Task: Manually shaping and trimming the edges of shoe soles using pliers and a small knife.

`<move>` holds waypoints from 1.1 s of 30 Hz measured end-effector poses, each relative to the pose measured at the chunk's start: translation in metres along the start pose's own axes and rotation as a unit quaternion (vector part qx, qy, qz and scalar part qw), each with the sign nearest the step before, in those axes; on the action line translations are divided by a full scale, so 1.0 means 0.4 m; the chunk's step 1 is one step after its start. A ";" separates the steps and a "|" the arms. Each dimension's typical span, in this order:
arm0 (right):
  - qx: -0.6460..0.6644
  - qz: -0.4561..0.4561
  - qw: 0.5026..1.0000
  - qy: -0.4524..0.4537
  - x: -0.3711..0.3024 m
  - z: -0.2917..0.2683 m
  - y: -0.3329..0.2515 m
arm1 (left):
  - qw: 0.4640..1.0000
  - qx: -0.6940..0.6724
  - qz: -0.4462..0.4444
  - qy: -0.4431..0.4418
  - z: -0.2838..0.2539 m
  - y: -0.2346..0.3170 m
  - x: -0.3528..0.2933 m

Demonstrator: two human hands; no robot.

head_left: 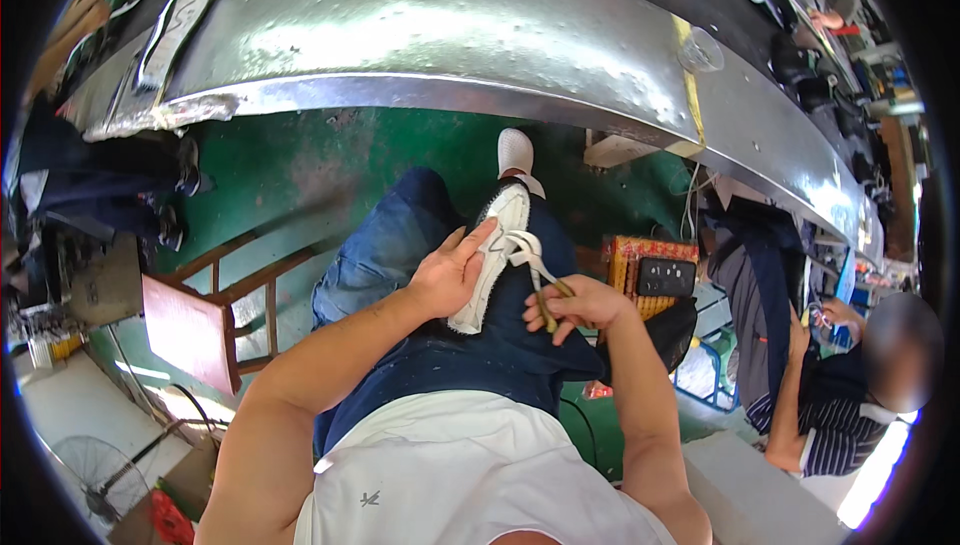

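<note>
A long white shoe piece (pixel 487 290), sole-shaped with a jagged edge and a dark rim at its toe end, rests over my lap. My left hand (pixel 450 273) grips it from the left side, fingers lying across its middle. In my right hand (pixel 582 305), just to the right, is a pair of scissors (pixel 546 305) with brass-coloured handles, fingers through the loops. A white strip (pixel 526 245) curls between the shoe piece and the scissors; the blades are partly hidden by it, so I cannot tell whether they touch it.
A metal bench (pixel 440 35) runs across the front, with another white shoe piece (pixel 175 30) on its left. A wooden stool (pixel 195 330) stands at left. To the right are a black phone-like case (pixel 665 277) on a patterned box and a seated person (pixel 830 395) with busy hands.
</note>
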State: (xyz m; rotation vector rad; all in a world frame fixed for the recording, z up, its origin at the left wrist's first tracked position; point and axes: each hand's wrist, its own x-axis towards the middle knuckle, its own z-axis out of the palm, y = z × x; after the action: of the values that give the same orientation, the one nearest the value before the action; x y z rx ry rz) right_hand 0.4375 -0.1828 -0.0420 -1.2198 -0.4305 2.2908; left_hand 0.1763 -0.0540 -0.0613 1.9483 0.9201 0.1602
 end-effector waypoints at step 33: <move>-0.572 -0.163 0.750 0.290 0.033 0.170 0.022 | 0.965 -0.215 -0.007 -0.148 0.017 -0.115 -0.086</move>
State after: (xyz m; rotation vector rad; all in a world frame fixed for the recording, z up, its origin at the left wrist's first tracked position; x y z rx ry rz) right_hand 0.3718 -0.1851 -0.0180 -2.0492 -1.7585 1.0832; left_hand 0.1304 -0.0686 -0.0932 1.5124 0.6378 0.0519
